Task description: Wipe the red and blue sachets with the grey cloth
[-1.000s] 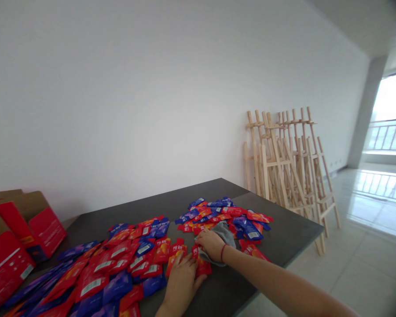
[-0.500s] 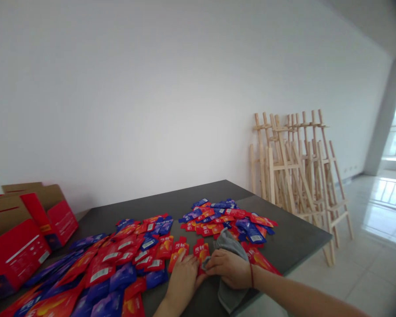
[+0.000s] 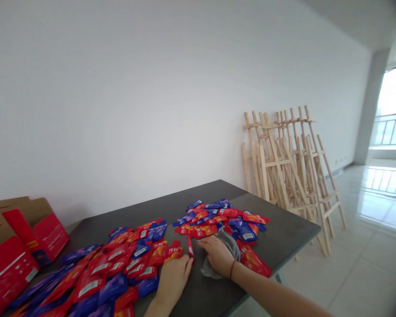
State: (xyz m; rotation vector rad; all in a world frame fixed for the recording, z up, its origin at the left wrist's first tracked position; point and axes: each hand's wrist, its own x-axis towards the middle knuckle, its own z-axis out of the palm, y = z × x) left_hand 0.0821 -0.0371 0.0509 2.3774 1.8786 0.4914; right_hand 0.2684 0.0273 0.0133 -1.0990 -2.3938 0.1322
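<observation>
My left hand [image 3: 172,278] pinches a small red pouch [image 3: 190,247] between thumb and fingers, and the pouch stands on its edge, its narrow side towards me. To the right, my right hand [image 3: 218,255] is on a crumpled grey cloth [image 3: 229,241], fingers curved over it against the table. Another red pouch with an orange print [image 3: 174,251] lies flat just beyond my left hand. Under my right forearm's far side rests a larger red packet [image 3: 254,260]. A pile of red and blue pouches [image 3: 214,214] lies beyond both hands.
A big heap of red and blue pouches [image 3: 100,272] spreads over the left of the dark table [image 3: 181,198]. Opened red cardboard boxes [image 3: 51,237] stand at the far left. Several wooden easels [image 3: 280,163] lean by the white wall, past the table's right edge.
The red pouch between my hands has been tipped up from lying flat onto its edge. My right hand has moved slightly away from it with the cloth. The view has shifted a little to the right.
</observation>
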